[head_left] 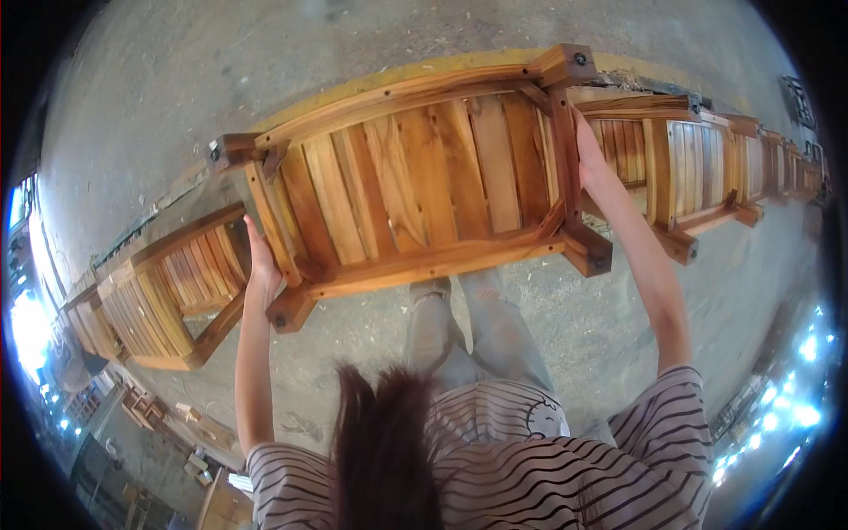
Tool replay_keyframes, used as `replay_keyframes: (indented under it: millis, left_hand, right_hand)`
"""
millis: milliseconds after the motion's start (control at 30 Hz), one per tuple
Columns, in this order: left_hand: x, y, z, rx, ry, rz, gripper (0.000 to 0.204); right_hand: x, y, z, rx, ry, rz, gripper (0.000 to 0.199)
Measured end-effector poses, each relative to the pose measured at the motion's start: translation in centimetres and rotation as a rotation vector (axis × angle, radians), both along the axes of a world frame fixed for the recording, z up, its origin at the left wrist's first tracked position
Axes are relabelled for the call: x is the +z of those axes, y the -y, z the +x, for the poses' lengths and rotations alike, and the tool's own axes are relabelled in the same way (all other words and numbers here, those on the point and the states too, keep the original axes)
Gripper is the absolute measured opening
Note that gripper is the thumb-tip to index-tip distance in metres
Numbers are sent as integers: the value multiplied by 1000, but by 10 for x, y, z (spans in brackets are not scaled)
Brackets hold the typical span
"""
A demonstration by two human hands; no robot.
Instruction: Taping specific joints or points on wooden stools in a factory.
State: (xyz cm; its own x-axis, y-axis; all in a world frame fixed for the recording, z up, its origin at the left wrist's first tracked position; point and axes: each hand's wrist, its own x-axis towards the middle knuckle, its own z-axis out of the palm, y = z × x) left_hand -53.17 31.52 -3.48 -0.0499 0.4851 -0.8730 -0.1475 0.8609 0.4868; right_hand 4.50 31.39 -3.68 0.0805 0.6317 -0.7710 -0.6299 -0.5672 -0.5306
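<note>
Between my two hands is a small slatted wooden table (413,177), its underside and four stubby legs facing up toward me. It tilts, with the right end farther away than the left. My left hand (262,252) grips its left end rail from outside, thumb along the wood and the other fingers hidden beneath. At the right end, my right hand (589,150) holds the opposite rail, with most of its fingers out of sight behind the wood. Dark round pads cap several of the leg ends.
Similar slatted wooden pieces stand in a row, some at the left (150,314) and others stretching away at the right (698,163). A yellow stripe (353,84) runs along the concrete floor (291,35) beyond the table. Wooden parts (146,406) lie at the lower left.
</note>
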Motion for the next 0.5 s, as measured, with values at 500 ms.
replay_keyframes:
  millis: [500]
  left_hand:
    - [0,53,8,72,-3,-64,94]
  right_hand:
    - [-40,106,26,-62,83,-131,34]
